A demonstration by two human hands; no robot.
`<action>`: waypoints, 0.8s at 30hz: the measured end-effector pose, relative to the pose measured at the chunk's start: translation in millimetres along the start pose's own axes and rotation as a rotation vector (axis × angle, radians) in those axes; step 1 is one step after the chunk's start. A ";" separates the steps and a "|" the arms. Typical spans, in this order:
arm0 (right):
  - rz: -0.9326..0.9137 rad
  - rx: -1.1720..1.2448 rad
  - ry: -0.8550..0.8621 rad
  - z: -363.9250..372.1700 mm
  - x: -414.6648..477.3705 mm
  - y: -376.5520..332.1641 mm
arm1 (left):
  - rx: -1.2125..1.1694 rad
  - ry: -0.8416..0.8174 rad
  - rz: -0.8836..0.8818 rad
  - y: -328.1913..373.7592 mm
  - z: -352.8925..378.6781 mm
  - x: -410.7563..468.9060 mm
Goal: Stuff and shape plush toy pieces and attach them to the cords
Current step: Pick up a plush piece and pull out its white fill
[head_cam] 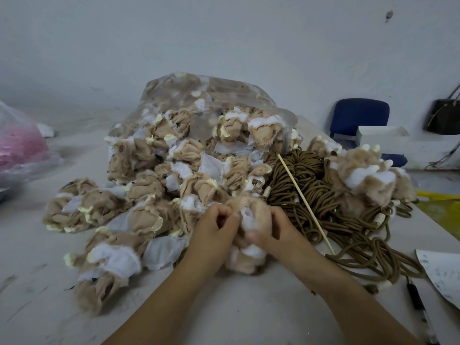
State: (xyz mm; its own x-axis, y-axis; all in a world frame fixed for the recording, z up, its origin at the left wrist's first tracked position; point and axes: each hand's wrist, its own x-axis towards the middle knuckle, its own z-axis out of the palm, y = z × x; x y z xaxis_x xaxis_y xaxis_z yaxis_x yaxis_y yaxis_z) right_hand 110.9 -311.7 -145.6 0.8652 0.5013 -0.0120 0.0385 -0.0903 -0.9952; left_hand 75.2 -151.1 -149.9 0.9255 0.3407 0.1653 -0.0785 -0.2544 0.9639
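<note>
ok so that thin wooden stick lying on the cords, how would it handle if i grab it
The stick looks straight and very thin, so probably stiff, light and easy to snap. It lies slanted across the loose cords, so a nudge would likely roll it off.

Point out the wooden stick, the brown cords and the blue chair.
wooden stick (306,204): head view, middle of its shaft.
brown cords (321,185): head view, centre of the coiled pile.
blue chair (358,115): head view, its backrest.
</note>
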 end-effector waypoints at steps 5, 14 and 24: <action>-0.130 -0.267 0.173 3.1 2.6 2.8 | -0.131 -0.063 -0.099 -0.4 -2.5 2.5; -0.087 -0.162 0.199 0.4 4.4 4.0 | 0.252 -0.076 0.241 3.5 1.1 -8.3; -0.092 -0.179 0.271 0.1 4.6 -1.5 | 0.109 -0.066 0.212 2.2 5.8 -7.3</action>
State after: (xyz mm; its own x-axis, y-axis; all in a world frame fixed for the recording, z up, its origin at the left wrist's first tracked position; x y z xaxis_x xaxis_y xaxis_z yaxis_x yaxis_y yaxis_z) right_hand 114.7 -309.2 -144.2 0.9547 0.2690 0.1273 0.1890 -0.2175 -0.9576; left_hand 70.5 -159.4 -150.1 0.9152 0.2106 0.3437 -0.2361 -0.4109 0.8806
